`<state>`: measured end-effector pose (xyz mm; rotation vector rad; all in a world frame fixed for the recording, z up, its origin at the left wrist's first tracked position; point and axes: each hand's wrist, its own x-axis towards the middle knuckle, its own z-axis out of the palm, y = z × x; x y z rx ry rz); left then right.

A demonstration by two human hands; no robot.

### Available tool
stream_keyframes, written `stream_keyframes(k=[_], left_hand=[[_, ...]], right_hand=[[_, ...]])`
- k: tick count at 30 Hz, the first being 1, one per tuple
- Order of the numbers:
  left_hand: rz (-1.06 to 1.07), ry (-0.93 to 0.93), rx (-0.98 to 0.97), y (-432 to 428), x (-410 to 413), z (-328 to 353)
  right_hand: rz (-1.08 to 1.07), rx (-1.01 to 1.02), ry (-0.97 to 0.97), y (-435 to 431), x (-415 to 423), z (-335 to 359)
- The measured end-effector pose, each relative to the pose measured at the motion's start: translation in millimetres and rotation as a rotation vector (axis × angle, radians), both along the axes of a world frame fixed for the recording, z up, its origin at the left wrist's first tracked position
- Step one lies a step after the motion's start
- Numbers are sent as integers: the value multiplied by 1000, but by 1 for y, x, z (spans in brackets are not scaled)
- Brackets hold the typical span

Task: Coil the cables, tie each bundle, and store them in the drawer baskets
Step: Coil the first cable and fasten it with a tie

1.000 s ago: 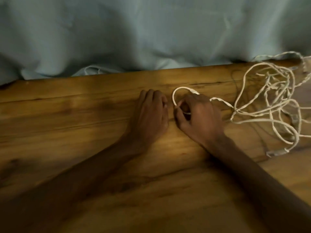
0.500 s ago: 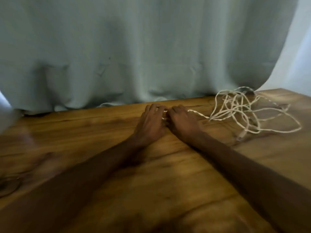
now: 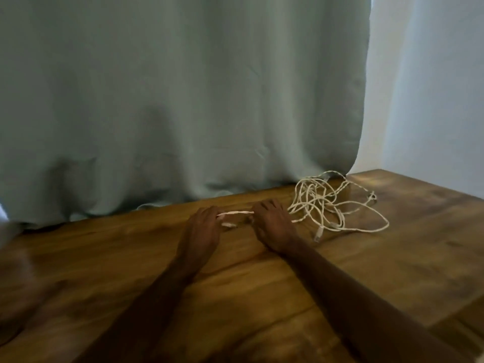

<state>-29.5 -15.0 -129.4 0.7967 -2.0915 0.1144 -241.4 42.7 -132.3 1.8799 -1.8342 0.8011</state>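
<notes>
A white braided cable [image 3: 318, 203] lies in a loose tangle on the wooden table [image 3: 392, 258], right of centre near the curtain. One stretch of it runs left, pulled taut between my two hands. My left hand [image 3: 201, 231] pinches the free end, and a short tail hangs below its fingers. My right hand [image 3: 273, 226] grips the cable about a hand's width to the right, between the left hand and the tangle. A plug end of the cable [image 3: 317, 235] lies at the tangle's near side. No drawer or basket is in view.
A pale blue-green curtain [image 3: 183, 100] hangs along the table's far edge and touches the tangle's back. A white wall [image 3: 432, 87] shows at the right. The table's right edge runs diagonally at far right. A blurred shape sits at the lower left.
The view has tilted up, showing more curtain. My hands, pressed together half a second ago, have drawn apart, and a straight stretch of cable now spans between them.
</notes>
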Motion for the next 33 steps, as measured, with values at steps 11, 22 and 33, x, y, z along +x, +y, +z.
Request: stream_keyframes(k=[11,22,33], left_hand=[[277,568,280,-65,7,0],[21,-200,-390,-28,-22,4],[24,-107,-254,-44,-15,1]], right_hand=[[-231,171,-15,-41,-70,22],[70,81,237,-48,3,13],[25,86,110,-38,-22,34]])
